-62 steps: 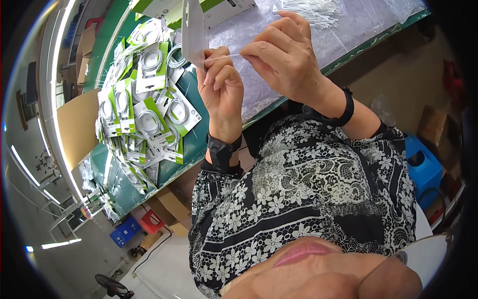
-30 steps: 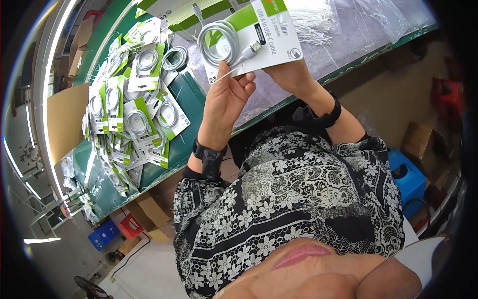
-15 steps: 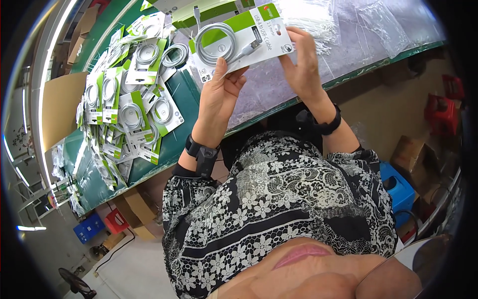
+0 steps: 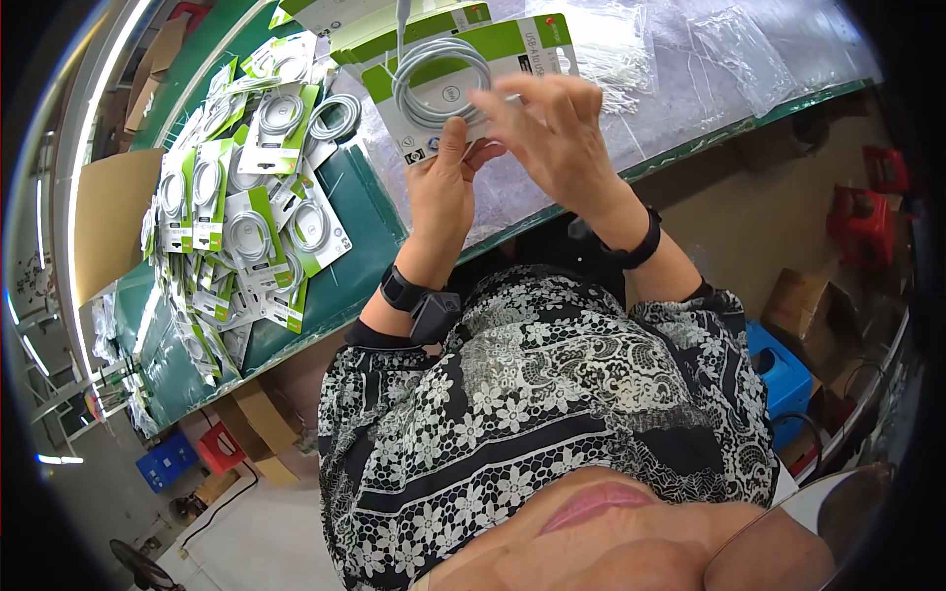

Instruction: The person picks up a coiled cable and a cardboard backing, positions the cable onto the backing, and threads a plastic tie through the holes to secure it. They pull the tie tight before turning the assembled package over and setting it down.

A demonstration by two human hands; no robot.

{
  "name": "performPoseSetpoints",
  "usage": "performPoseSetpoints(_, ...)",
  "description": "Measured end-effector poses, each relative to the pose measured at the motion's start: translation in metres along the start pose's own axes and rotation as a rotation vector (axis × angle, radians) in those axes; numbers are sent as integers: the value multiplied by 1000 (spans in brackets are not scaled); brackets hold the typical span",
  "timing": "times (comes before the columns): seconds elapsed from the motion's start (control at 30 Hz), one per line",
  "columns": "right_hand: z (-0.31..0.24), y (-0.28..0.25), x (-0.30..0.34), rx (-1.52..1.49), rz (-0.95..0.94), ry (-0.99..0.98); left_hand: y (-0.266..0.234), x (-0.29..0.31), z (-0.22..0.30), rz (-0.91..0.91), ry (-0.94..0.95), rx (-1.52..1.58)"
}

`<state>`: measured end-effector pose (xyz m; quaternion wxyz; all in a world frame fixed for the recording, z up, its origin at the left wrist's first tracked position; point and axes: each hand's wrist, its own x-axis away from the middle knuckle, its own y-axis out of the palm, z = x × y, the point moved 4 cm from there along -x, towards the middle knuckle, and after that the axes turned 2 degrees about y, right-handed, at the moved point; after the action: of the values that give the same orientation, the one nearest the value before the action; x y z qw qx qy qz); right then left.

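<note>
In my left hand (image 4: 443, 192) is a green-and-white packaging card (image 4: 407, 141), pinched at its lower left edge with the thumb on the front. A light grey charging cable (image 4: 401, 97) lies coiled on the card's front, one end standing up past the top edge. My right hand (image 4: 572, 138) is over the card's right part, its fingers bent by the coil and a plug. Its fingertips are smeared by motion, so I cannot tell whether they grip the cable. More green-and-white packages (image 4: 448, 22) lie just behind the card.
Left on the green table is a heap of carded cables (image 4: 251, 236), with a cable coil (image 4: 316, 126) at its edge. White ties (image 4: 603, 54) and a clear plastic bag (image 4: 744, 59) lie at the right. Cardboard (image 4: 113, 222) stands far left; a red stool (image 4: 857, 227) is below the table.
My right hand has left the card's right end and moved left over its front toward the coil. The left hand keeps its hold on the card.
</note>
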<state>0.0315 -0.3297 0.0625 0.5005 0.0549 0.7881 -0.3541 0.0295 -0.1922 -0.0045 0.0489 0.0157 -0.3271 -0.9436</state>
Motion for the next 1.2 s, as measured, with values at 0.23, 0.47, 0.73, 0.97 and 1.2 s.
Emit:
performPoseSetpoints(0.23,12,12,4,-83,-131,58,0,3,-1,-24,-71,71)
performPoseSetpoints(0.47,18,21,15,-201,-148,78,-3,4,-9,-9,-181,164)
performPoseSetpoints(0.73,20,23,18,-281,-190,102,-5,3,-15,9,-160,158)
performPoseSetpoints(0.97,22,20,17,-363,-212,67,-4,10,-4,-16,-144,99)
performPoseSetpoints(1.2,20,8,17,-139,-134,-57,1,13,1,-67,-80,-22)
